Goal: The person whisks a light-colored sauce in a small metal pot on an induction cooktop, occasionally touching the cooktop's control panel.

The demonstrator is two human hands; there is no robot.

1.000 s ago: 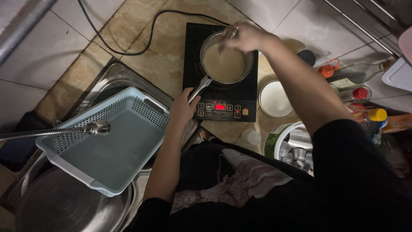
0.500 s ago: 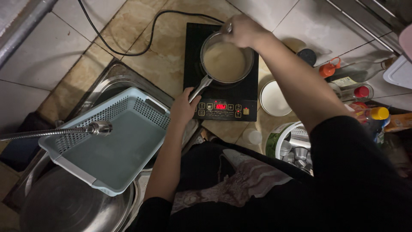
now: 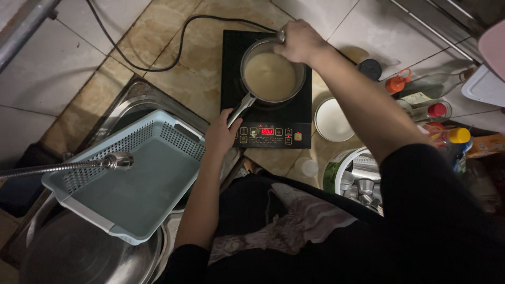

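A dim kitchen counter is seen from above. A small steel pan [image 3: 271,76] sits on a black induction hob [image 3: 265,87], whose red display is lit. The pan is nearly full of a pale, creamy liquid with a smooth surface. The pan's long handle is gripped at its end by the left hand [image 3: 221,135], fingers curled around it, just beside the hob's control panel. The right hand [image 3: 299,41] is held over the pan's far rim, closed around the top of a metal utensil [image 3: 281,36]; its lower end is hidden, so whether it dips into the liquid cannot be told.

The step in hand appears to be stirring while the pan is steadied. The next move is judged to call for a firm hold on the handle and slow strokes, since the liquid stands close to the rim.

A blue basket [image 3: 129,179] lies over the sink at the left, under a tap [image 3: 118,161]. A white bowl [image 3: 332,120] stands just right of the hob.
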